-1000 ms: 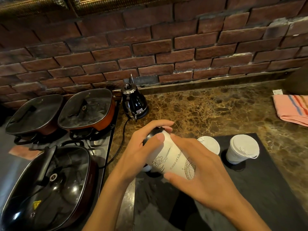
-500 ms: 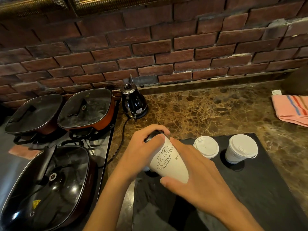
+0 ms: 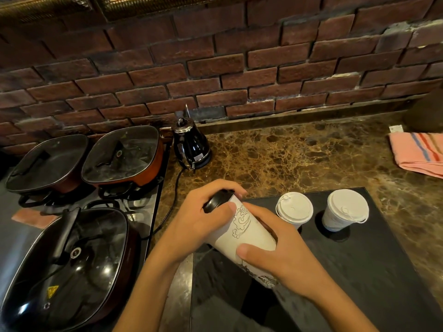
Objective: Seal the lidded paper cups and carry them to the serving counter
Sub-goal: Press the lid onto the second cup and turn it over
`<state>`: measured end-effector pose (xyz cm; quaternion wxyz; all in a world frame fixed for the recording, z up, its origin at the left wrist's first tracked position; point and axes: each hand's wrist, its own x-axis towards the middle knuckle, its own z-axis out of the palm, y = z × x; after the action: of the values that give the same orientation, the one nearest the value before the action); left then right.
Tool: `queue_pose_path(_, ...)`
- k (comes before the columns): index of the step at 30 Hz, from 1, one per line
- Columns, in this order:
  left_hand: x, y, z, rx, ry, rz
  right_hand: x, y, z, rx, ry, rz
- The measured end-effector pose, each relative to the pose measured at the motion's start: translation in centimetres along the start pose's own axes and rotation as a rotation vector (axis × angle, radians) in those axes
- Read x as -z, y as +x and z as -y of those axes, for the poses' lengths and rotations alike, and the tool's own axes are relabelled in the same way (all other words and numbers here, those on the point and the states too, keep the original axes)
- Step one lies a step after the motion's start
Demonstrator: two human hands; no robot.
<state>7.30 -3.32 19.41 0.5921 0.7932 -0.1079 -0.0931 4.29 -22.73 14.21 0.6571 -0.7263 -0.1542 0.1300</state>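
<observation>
Since a second ago the tall paper cup (image 3: pixel 244 233) has turned in the grip: the printed lettering that faced up has rolled out of sight and a cloud drawing now faces the camera, while the left hand (image 3: pixel 203 221) has closed further over the top.

The left hand reaches in from 7 o'clock, its forearm rising from the bottom edge, its fingers (image 3: pixel 223 190) curled over the black lid (image 3: pixel 217 200) and the thumb pressed on the cup wall just below the lid rim. So the lid lies inside the clenched left fingers, at the cup's 11 o'clock end. The cup is held off the surface, tilted, its base toward 5 o'clock.

The right hand (image 3: pixel 282 255) comes in from 5 o'clock and wraps the cup's lower body, thumb on the near side, the other fingers behind the wall and mostly hidden.

At 3 o'clock from the held cup two white-lidded cups stand upright on the dark tray (image 3: pixel 374 271): the near cup (image 3: pixel 294 208) just beside the right hand, the far cup (image 3: pixel 345 210) apart from it further right. The tray lies on the brown marble surface (image 3: pixel 299 159).
</observation>
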Motion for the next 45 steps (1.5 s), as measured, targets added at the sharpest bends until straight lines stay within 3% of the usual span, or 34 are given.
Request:
queue_pose_path(5, 0.0, 0.6, 0.2, 0.083, -0.016, -0.095, -0.7, 0.2, 0.2, 0.016, -0.527, -0.084)
queue_pose_path(10, 0.3, 0.7, -0.9, 0.071, 0.031, 0.002, -0.7, 0.1, 0.3, 0.106, -0.532, -0.138)
queue_pose_path(14, 0.5, 0.6, -1.6, 0.026, 0.07, 0.029, -0.6, 0.2, 0.4, 0.152, -0.417, -0.179)
queue_pose_path(20, 0.6, 0.9, -2.1, -0.035, 0.117, 0.059, -0.8, 0.3, 0.2, 0.145, 0.045, -0.161)
queue_pose_path(27, -2.1, 1.1, -1.5, -0.237, -0.104, -0.46, -1.3, 1.3, 0.3, 0.11, 0.224, -0.259)
queue_pose_path(33, -3.0, 1.6, -1.8, -0.199, -0.112, -0.595, -2.4, 1.0, -0.2, 0.063, -0.076, -0.335)
queue_pose_path(37, -2.8, 1.4, -1.5, -0.148, -0.102, -0.528, -2.6, 0.6, -0.2, 0.038, -0.184, -0.384)
queue_pose_path(42, -1.5, 1.0, -1.6, -0.198, -0.114, -0.352, -1.4, 0.3, 1.4, 0.093, 0.148, -0.264)
queue_pose_path(45, -1.3, 1.0, -1.6, -0.244, -0.134, -0.327, -0.9, 0.7, 2.0, 0.076, 0.28, -0.192)
